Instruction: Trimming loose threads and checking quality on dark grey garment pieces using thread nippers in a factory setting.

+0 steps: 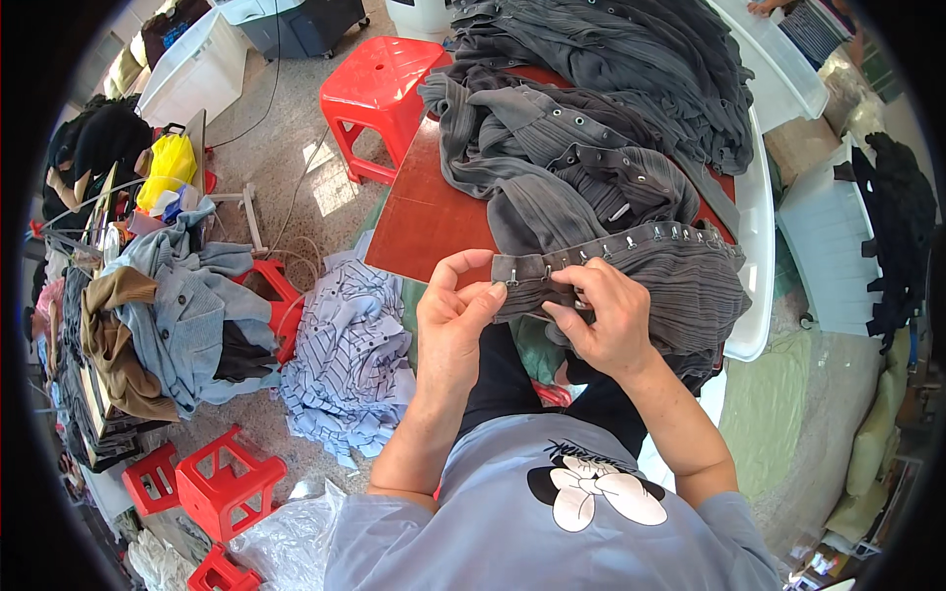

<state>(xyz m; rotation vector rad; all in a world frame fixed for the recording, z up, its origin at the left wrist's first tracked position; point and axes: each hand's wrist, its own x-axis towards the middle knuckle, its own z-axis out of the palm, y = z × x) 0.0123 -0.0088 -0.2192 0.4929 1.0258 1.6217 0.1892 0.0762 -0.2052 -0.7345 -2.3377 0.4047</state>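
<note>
We see the dark grey ribbed garment (680,310) at the near edge of the red-brown table (419,222). Our left hand (451,325) pinches its band's left end; our right hand (616,315) touches the band just to the right, but we cannot tell whether its fingertips clamp the cloth. Metal fasteners (658,233) already line the band, so we judge this row well along; whether any remain, we cannot tell. More grey garments (601,49) lie farther off, their status unclear. Our shirt (473,492) bears dark lettering above a cartoon print; we make out no garment label.
</note>
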